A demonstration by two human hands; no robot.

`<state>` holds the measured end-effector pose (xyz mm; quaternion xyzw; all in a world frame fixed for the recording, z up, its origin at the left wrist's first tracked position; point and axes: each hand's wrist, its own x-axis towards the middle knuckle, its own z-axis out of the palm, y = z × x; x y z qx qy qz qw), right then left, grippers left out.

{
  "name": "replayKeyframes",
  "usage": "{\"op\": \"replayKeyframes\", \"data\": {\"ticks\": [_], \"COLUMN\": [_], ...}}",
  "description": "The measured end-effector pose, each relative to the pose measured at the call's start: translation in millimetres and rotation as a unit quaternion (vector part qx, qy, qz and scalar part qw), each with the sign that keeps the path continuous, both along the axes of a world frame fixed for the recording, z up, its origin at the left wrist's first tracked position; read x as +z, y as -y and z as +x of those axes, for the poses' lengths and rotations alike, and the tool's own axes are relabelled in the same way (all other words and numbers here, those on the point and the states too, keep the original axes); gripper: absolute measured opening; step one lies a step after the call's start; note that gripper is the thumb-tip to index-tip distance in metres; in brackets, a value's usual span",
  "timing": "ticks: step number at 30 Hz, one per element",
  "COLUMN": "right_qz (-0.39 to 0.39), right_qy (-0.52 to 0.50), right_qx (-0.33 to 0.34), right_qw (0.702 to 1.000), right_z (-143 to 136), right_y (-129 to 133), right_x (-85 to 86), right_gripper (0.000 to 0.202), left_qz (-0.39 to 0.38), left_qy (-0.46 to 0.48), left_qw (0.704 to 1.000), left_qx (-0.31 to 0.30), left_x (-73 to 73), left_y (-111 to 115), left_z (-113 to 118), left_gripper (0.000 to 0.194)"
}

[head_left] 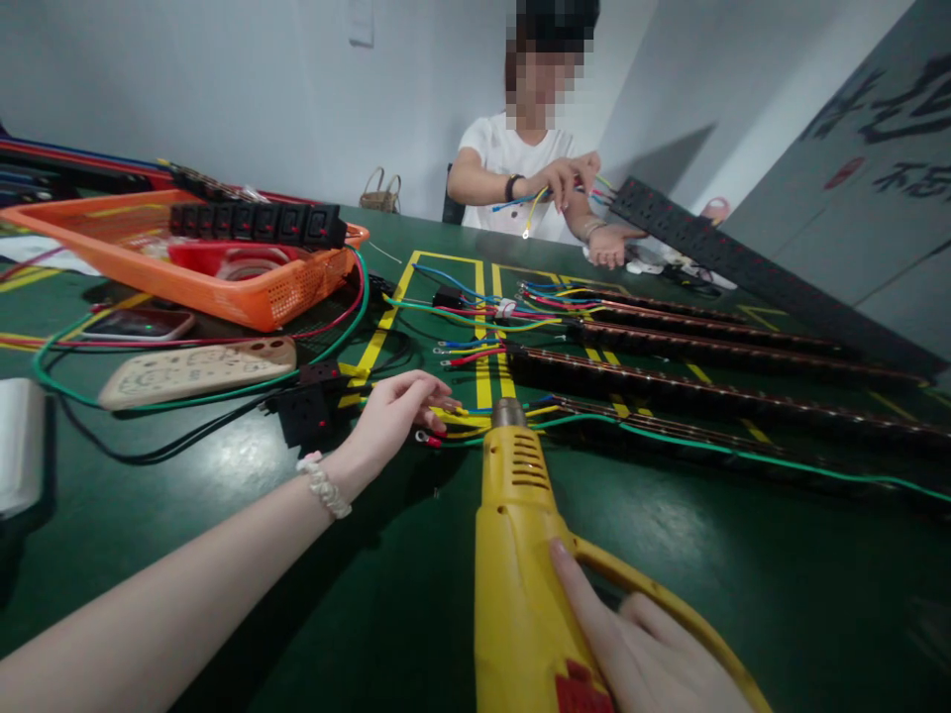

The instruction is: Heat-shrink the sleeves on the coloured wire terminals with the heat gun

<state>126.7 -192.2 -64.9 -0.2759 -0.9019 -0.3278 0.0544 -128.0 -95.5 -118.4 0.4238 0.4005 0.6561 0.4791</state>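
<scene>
A yellow heat gun (512, 535) points away from me, its metal nozzle over a bundle of coloured wires (475, 420). My right hand (639, 634) is wrapped round the heat gun, one finger stretched along its body. At the left end of the nearest strip, my left hand (397, 421) has its fingers curled at the yellow and blue wires. A red-sleeved ring terminal (429, 439) sticks out just below those fingers. Long black socket strips (669, 386) lie side by side, with wires and ring terminals at their left ends.
An orange basket (271, 302) with a black socket row stands at the left. Near it lie a beige patterned case (197, 371), a phone (138, 325), cables and a black socket block (304, 411). Across the table a person (512, 168) holds wires of a raised black strip (743, 257).
</scene>
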Motion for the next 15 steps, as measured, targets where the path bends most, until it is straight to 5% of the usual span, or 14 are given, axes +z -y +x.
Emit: {"op": "replayKeyframes", "data": {"ticks": [11,15], "right_qz": [0.015,0.005], "right_qy": [0.027,0.026], "right_qx": [0.023,0.003], "right_qw": [0.999,1.000], "right_z": [-11.5,-9.4], "right_y": [4.6,2.9], "right_x": [-7.4,-7.2], "right_gripper": [0.062,0.079], "left_qz": [0.022,0.054], "left_qy": [-0.019,-0.091], "left_qw": [0.999,0.994], "left_qx": [-0.018,-0.016], "left_x": [-5.9,-8.1], "left_y": [-4.2,-5.6], "left_z": [0.6,1.7], "left_gripper": [0.019,0.021]}}
